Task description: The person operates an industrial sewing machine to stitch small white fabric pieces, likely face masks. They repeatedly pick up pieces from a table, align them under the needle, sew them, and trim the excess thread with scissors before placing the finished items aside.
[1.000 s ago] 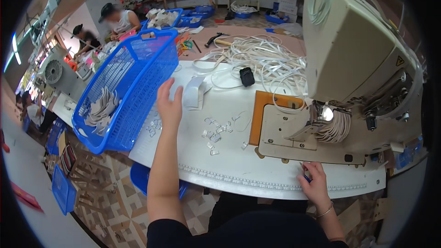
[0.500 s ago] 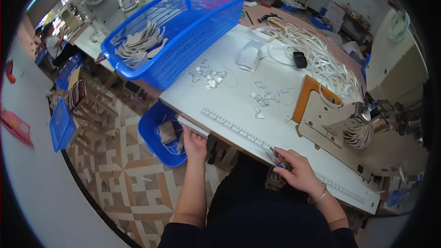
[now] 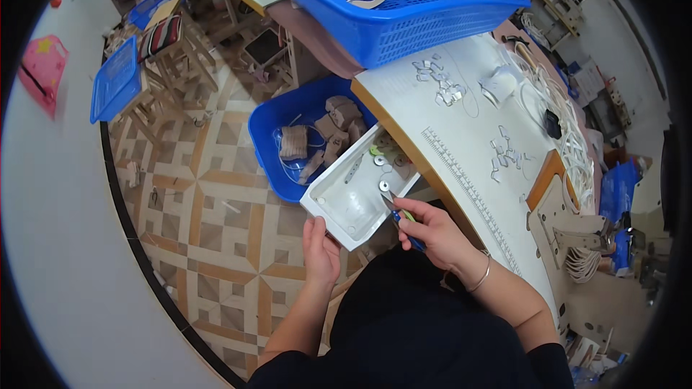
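A white drawer (image 3: 335, 205) is pulled out from under the table. My left hand (image 3: 321, 253) grips its front end, with the fingertips at the front panel. Over the drawer's right side, my right hand (image 3: 432, 232) holds a small pointed metal tool with a blue and green handle (image 3: 397, 216). I cannot tell its exact kind. Its tip points into the drawer, beside a round metal bobbin-like piece (image 3: 383, 186). Deeper in lie another round piece (image 3: 380, 161), a slim grey tool (image 3: 353, 170) and a green item (image 3: 375, 150).
A blue tub (image 3: 263, 126) with beige pieces stands on the floor beside the drawer. On the white table (image 3: 432, 119) are a blue basket (image 3: 432, 21), small metallic-looking pieces (image 3: 504, 150), white cords (image 3: 569, 130) and a sewing machine (image 3: 569, 227). Stools (image 3: 169, 50) stand at left.
The drawer, earlier nearly closed, has come out toward me with my left hand on it. My right hand has moved with its tool from the table edge to above the drawer. The view has turned left.
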Demonstrator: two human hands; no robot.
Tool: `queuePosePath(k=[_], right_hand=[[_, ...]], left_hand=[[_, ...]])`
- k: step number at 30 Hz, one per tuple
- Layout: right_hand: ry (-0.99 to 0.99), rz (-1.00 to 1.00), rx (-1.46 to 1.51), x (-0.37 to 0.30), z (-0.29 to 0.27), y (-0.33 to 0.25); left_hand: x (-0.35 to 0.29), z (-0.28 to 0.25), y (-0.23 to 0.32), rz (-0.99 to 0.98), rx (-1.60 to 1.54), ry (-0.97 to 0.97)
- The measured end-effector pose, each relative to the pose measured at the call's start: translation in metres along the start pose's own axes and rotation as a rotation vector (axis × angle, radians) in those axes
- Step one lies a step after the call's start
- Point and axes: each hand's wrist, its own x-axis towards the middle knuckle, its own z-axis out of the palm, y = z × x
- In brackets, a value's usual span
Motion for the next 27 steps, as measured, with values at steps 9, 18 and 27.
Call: queuePosePath(k=[9, 18, 27], right_hand=[[0.086, -0.118, -0.110, 0.034, 0.055, 0.002], [0.318, -0.695, -1.672, 0.108, 0.008, -0.012], [0.215, -0.616, -1.854, 0.122, 0.022, -0.020]], left_hand=[[-0.004, -0.008, -0.006, 0.034, -0.072, -0.020], [-0.005, -0.014, -0.009, 0.030, -0.007, -0.047], [-0.005, -0.012, -0.008, 0.024, -0.023, -0.026]])
